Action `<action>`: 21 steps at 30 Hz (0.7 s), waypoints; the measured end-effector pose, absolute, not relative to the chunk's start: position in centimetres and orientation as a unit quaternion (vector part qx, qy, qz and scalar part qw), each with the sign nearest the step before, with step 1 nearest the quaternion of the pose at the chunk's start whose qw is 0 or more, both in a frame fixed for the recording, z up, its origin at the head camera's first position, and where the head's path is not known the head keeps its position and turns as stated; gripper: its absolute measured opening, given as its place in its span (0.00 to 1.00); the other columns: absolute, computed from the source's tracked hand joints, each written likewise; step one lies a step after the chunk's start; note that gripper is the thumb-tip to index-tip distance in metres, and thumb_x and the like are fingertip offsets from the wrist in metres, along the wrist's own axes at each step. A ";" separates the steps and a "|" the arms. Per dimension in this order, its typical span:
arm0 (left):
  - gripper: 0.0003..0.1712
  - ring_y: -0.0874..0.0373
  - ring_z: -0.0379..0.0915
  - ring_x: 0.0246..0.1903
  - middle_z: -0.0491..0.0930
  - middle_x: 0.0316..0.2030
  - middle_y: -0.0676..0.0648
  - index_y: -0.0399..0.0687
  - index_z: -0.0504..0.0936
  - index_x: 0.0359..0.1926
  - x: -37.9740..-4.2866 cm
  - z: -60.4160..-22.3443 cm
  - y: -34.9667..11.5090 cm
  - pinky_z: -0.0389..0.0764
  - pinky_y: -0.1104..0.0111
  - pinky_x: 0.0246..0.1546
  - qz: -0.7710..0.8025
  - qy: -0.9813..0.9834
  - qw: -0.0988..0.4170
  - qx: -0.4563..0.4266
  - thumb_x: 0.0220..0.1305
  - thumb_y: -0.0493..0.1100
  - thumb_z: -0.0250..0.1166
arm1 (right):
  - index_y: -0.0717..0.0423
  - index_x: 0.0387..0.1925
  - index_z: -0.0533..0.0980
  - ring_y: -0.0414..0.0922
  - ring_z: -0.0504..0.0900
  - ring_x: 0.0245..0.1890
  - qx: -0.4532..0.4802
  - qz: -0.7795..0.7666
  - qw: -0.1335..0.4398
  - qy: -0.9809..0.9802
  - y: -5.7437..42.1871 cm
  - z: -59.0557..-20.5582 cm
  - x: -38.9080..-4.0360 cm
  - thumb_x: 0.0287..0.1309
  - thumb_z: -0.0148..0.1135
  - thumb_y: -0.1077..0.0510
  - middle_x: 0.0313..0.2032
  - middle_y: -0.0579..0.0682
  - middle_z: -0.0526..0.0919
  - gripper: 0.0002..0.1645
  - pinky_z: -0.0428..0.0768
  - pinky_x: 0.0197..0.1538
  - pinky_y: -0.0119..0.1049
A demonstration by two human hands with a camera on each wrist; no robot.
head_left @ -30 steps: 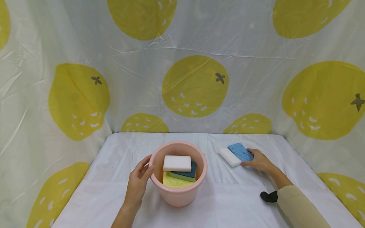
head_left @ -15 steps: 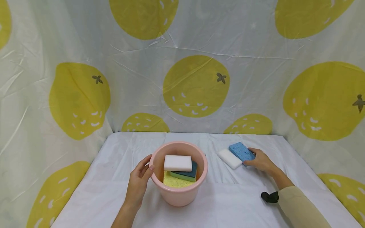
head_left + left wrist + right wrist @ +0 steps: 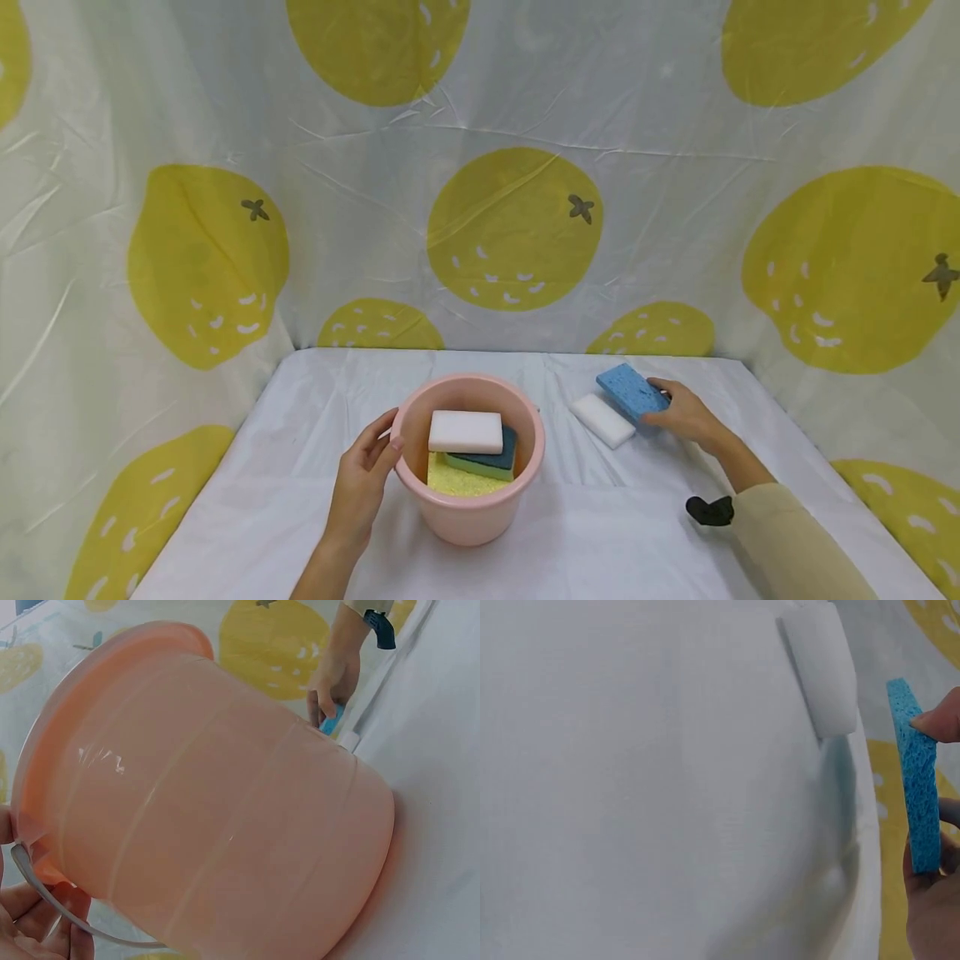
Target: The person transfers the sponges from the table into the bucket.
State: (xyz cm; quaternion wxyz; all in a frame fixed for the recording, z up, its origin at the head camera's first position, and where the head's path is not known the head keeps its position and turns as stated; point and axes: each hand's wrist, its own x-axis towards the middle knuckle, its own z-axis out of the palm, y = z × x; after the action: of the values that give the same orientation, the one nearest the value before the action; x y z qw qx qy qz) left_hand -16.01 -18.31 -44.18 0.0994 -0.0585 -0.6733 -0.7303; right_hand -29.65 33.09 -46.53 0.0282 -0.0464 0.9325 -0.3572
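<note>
In the head view my left hand [image 3: 362, 482] grips the left rim of a pink bucket [image 3: 468, 521], thumb on the near side of the rim. Inside the bucket lie a white sponge [image 3: 466, 431], a green sponge with a dark scouring side [image 3: 501, 458] and a yellow sponge [image 3: 465, 479] underneath. Over on the right, my right hand [image 3: 687, 412] pinches a blue sponge [image 3: 632, 390] by its right end. The right wrist view shows this blue sponge [image 3: 917, 780] raised off the cloth between thumb and fingers. Close by, another white sponge [image 3: 603, 420] lies flat on the cloth.
White cloth [image 3: 615, 533] covers the table. Lemon-print curtains [image 3: 517, 225] hang at the back and both sides. A thin bail handle [image 3: 82, 924] hangs from the bucket near my left fingers. A black piece [image 3: 709, 511] sticks out at my right sleeve.
My right hand has lifted the blue sponge off the cloth, slightly up and away from the white sponge beside it. The left hand and the bucket have stayed in place.
</note>
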 end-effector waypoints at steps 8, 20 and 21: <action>0.26 0.56 0.77 0.60 0.78 0.63 0.40 0.43 0.75 0.71 -16.0 -44.3 -18.3 0.77 0.71 0.57 -0.729 -0.675 0.100 -0.056 0.75 0.41 0.65 | 0.71 0.76 0.56 0.74 0.59 0.69 -0.074 -0.379 0.022 0.922 31.6 -44.7 -29.7 0.58 0.72 0.54 0.71 0.76 0.58 0.53 0.64 0.65 0.70; 0.26 0.55 0.77 0.60 0.77 0.63 0.40 0.43 0.74 0.71 -16.2 -44.1 -18.4 0.77 0.70 0.58 -0.733 -0.670 0.099 -0.053 0.75 0.40 0.65 | 0.70 0.76 0.58 0.72 0.61 0.69 -0.121 -0.381 0.009 0.916 29.6 -42.0 -30.1 0.58 0.71 0.57 0.72 0.74 0.58 0.51 0.65 0.65 0.70; 0.26 0.55 0.77 0.60 0.77 0.64 0.40 0.43 0.74 0.71 -16.2 -44.1 -18.4 0.77 0.70 0.58 -0.733 -0.671 0.099 -0.051 0.75 0.40 0.65 | 0.70 0.76 0.58 0.72 0.61 0.69 -0.124 -0.383 0.010 0.915 29.5 -41.9 -30.0 0.58 0.71 0.58 0.72 0.73 0.58 0.51 0.65 0.65 0.70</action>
State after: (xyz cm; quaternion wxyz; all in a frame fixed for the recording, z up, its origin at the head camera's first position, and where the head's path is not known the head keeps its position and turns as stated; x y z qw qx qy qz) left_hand -16.17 -18.37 -44.10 0.0986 -0.0508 -0.6707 -0.7334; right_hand -30.04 29.54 -41.93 0.0101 -0.1243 0.9153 -0.3829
